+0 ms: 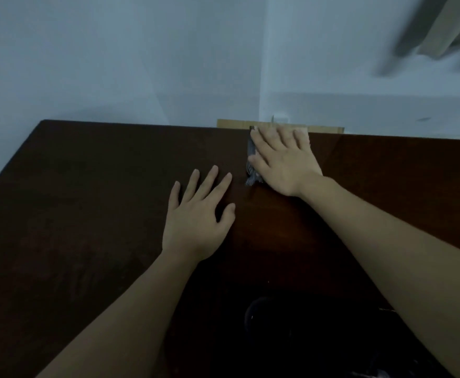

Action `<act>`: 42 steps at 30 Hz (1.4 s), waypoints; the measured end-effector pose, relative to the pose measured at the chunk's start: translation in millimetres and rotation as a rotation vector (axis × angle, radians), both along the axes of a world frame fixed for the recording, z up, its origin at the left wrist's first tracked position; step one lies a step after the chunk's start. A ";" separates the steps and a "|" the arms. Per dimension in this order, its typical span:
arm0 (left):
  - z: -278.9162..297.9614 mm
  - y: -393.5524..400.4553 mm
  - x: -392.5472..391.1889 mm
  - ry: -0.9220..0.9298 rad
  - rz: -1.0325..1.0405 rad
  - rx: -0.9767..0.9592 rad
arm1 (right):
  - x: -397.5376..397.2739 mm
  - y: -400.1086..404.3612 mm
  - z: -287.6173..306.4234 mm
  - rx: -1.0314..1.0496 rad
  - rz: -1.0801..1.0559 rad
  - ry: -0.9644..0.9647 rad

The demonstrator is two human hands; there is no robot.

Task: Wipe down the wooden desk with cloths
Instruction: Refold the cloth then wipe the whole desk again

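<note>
Across most of the view lay the desk (pixel 87 214), a dark wooden top whose far edge met a pale wall (pixel 114 64); a blurred curtain (pixel 441 28) hung beyond the desk's right far corner. Behind the desk's far edge, a light wooden board (pixel 231 123) showed just above the rim.

On the desk, near its middle, the left hand (pixel 196 216) rested flat with fingers straight and spread, holding nothing. Farther toward the desk's far edge, the right hand (pixel 283 159) pressed flat on the cloth (pixel 251 156), fingers straight and slightly apart, not curled round it. Most of the cloth was hidden under that palm; a grey strip showed along the hand's left side and a paler bit past the fingertips.

That visible strip ran with its long axis from the desk's near side toward its far edge, one end right at the rim.

As a judgement, the risk sat at that rim: with only a flat palm on the cloth, a push farther away could carry it over the desk's far edge and down behind. The cloth could also bunch under the palm, leaving streaks unwiped.
</note>
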State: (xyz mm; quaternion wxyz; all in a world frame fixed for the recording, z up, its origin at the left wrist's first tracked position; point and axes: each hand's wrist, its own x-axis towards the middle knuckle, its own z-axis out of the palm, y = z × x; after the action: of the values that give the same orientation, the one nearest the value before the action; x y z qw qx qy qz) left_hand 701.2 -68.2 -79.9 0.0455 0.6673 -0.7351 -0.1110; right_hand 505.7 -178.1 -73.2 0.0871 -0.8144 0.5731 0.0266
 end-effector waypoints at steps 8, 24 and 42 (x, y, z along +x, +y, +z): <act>18.1 -9.3 14.6 0.188 -0.002 0.015 | -2.1 118.0 4.0 0.024 0.166 0.029; 7.2 -26.7 136.2 -0.091 -0.019 0.101 | 44.4 -3.4 -2.0 0.027 -0.136 0.019; -0.9 -24.3 138.1 -0.051 -0.022 0.014 | 57.4 58.8 0.6 0.041 0.071 0.053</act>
State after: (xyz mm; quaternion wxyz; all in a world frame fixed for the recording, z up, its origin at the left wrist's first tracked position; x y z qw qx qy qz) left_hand 839.3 -92.5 -80.8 0.0208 0.6622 -0.7424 -0.0993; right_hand 563.1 -119.3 -72.6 0.0874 -0.8314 0.5452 0.0632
